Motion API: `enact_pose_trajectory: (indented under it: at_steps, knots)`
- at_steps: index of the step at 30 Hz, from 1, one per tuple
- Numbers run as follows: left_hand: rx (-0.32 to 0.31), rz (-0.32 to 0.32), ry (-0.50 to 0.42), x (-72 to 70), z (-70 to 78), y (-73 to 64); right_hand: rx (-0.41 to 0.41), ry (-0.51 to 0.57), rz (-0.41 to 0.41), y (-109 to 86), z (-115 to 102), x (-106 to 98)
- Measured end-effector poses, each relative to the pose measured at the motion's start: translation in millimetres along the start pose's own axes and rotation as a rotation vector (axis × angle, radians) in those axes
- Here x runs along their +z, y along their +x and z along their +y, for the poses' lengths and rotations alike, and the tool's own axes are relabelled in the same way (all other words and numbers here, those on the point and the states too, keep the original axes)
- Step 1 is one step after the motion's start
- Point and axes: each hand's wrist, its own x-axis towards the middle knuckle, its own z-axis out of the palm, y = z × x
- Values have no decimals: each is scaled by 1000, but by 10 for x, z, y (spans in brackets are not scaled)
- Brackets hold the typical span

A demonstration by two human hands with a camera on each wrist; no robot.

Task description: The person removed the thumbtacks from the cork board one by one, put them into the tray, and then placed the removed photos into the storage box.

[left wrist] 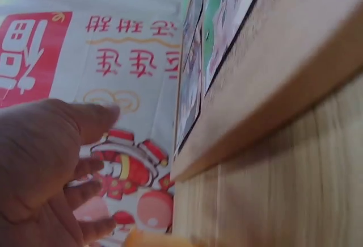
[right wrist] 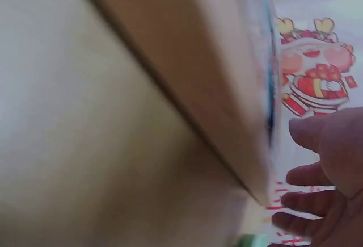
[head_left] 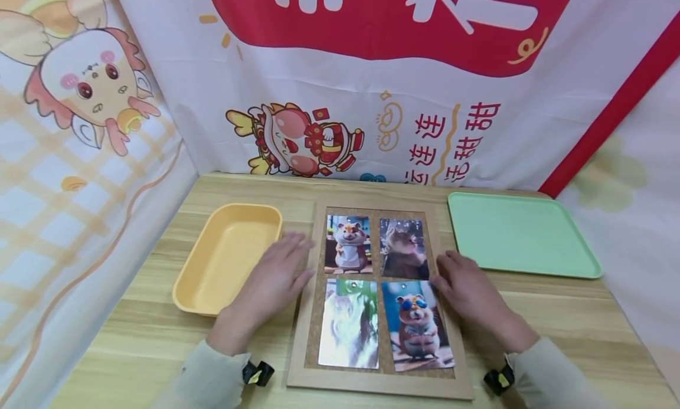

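Note:
A cork board (head_left: 375, 320) in a wooden frame (head_left: 382, 382) lies on the table. Several glossy picture cards are pinned to it: a hamster in an apron (head_left: 347, 246), a darker animal picture (head_left: 404, 255), a hamster with blue sunglasses (head_left: 419, 332), and a card (head_left: 347, 326) whose picture is washed out by glare. Just left of the frame is my left hand (head_left: 273, 273), fingers extended and holding nothing, beside the yellow basin. My right hand (head_left: 470, 291) is at the frame's right side, its fingertips overlapping the edge in the head view. In the right wrist view its fingers (right wrist: 309, 201) look relaxed, with nothing in them.
A yellow basin (head_left: 183, 279) stands left of the board. On the right lies a light green tray (head_left: 523, 235). Behind the wood-grain table (head_left: 133, 338) hangs a white cloth (head_left: 202, 90) with red print, and a patterned cloth (head_left: 133, 190) borders the left side.

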Motion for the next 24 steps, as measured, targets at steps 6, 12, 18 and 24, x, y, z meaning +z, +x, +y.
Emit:
enact_pose_trajectory:
  at_steps: [6, 12, 18, 24]
  knots:
    - [87, -106, -79, 217, 97, 294, -44, 108, 91, 499, 41, -297]
    - [53, -206, -67, 392, 60, 426, -66, 180, 67, 904, -85, -357]
    - [-23, -292, -64, 412, 27, 441, -126, 188, 43, 1130, -230, -244]
    - [-48, -327, -83, 405, 6, 465, -150, 181, 4, 1260, -349, -146]
